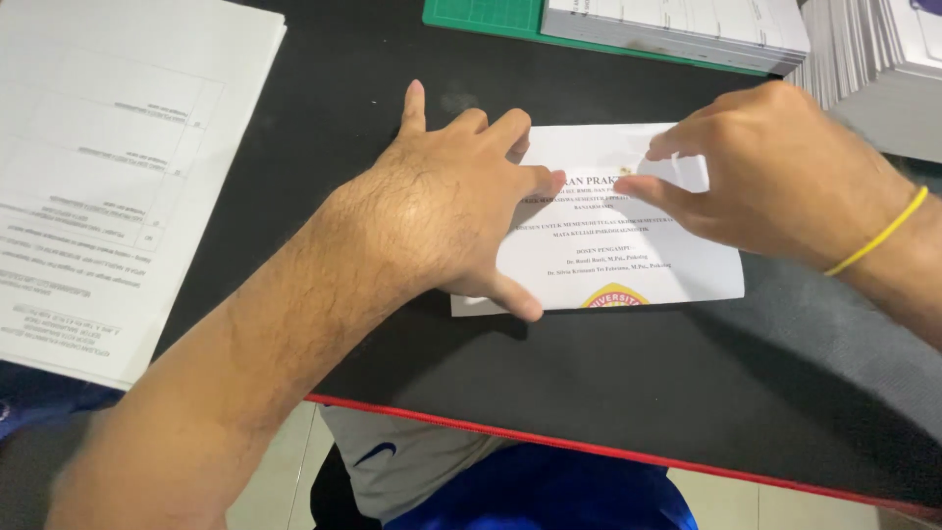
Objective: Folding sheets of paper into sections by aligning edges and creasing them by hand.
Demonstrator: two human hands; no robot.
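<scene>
A white printed sheet (628,257), folded, lies on the black mat (608,383) in front of me. My left hand (446,211) presses flat on the sheet's left part, fingers spread, thumb at the lower edge. My right hand (765,172) pinches the sheet's upper right part between thumb and forefinger. A yellow rubber band (878,236) circles my right wrist. A round yellow and red emblem (614,296) shows at the sheet's lower edge.
A stack of white printed pages (108,167) lies at the left. A green cutting mat (491,18) and a thick paper stack (687,25) sit at the back; more stacked paper (873,59) at the far right. The mat's red front edge (589,447) runs below.
</scene>
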